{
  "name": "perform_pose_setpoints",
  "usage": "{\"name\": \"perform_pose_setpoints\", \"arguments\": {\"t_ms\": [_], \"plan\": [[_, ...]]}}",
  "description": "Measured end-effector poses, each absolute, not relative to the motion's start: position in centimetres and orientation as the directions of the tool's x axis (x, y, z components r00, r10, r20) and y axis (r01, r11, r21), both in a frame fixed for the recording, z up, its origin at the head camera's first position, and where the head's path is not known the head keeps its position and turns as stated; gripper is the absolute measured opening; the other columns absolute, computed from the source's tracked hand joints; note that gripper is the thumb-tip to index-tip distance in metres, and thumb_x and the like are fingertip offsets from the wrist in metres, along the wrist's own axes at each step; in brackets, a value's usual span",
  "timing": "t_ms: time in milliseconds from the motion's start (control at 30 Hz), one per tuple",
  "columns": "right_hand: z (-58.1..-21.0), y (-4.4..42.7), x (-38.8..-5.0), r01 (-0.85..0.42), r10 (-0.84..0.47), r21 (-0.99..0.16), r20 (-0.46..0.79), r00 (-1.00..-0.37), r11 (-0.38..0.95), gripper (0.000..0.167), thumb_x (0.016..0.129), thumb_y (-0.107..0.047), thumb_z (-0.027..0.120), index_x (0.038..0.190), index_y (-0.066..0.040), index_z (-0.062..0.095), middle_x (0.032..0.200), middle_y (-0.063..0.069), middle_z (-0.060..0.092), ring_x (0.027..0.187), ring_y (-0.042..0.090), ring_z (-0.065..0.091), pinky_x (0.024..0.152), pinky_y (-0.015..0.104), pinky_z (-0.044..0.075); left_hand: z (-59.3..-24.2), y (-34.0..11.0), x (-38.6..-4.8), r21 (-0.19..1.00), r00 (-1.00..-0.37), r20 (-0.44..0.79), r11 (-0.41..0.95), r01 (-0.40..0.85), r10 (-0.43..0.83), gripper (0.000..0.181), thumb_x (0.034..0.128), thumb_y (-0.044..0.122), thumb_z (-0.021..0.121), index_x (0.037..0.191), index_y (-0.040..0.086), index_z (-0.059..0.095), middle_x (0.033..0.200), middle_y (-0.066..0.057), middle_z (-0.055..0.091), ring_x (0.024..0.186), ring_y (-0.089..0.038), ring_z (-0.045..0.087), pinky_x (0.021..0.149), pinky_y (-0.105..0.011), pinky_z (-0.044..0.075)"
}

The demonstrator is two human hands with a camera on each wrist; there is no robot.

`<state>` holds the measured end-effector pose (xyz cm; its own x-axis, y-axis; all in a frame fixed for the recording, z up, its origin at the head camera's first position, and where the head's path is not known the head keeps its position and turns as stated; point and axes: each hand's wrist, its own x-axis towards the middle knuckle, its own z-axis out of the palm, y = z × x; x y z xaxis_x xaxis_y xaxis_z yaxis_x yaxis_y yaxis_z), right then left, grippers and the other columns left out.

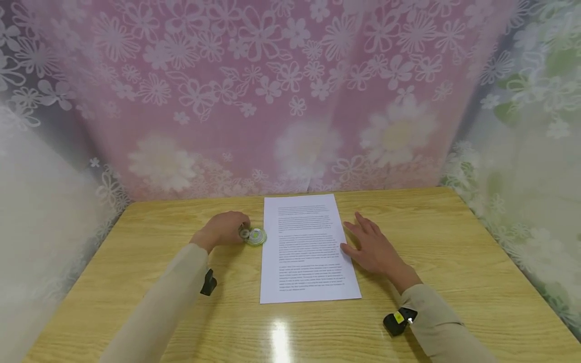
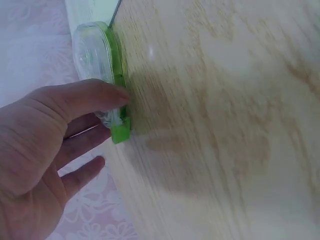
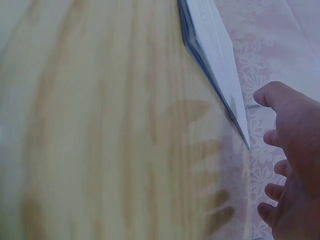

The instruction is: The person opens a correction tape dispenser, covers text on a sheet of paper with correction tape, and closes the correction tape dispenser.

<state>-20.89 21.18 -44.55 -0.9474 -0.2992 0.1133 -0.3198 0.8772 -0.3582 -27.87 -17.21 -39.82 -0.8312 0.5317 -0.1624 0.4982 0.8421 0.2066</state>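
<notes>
A green and clear plastic dispenser, perhaps correction tape, lies at the left edge of a printed white sheet. My left hand pinches its near end between thumb and fingers; the fingers behind it are partly hidden. Over the sheet's right edge, my right hand is spread with relaxed fingers and holds nothing. In the right wrist view its fingers stand apart from the sheet, with their shadows on the wood.
The wooden table extends around the sheet. Behind it hangs a pink flowered curtain, with pale flowered cloth at the sides. A black wrist device sits by the right sleeve, another by the left.
</notes>
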Motion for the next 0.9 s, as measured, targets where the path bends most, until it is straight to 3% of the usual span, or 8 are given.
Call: {"name": "perform_pose_setpoints", "arguments": {"t_ms": [400, 900], "plan": [[-43.9, 20.5, -21.1, -0.319, -0.294, -0.402, 0.124, -0.948, 0.858, 0.062, 0.095, -0.038, 0.056, 0.144, -0.003, 0.04, 0.154, 0.023, 0.017, 0.135, 0.046, 0.022, 0.104, 0.06, 0.026, -38.9, -17.6, -27.2, 0.337, -0.865, 0.021, 0.811, 0.478, 0.502, 0.039, 0.0815, 0.021, 0.073, 0.117, 0.005, 0.065, 0.103, -0.005, 0.067, 0.093, -0.02, 0.061, 0.083, -0.039, 0.049], [-42.4, 19.1, -21.4, -0.252, -0.215, -0.577, 0.134, -0.967, 0.777, 0.06, 0.1, -0.039, 0.048, 0.143, 0.0, 0.038, 0.152, 0.023, 0.024, 0.137, 0.044, 0.022, 0.106, 0.059, 0.022, -37.5, -14.4, -26.0, 0.264, -0.851, 0.233, 0.812, 0.521, 0.471, 0.046, 0.0826, 0.026, 0.076, 0.122, 0.005, 0.064, 0.108, -0.006, 0.067, 0.088, -0.02, 0.062, 0.074, -0.037, 0.05]]}}
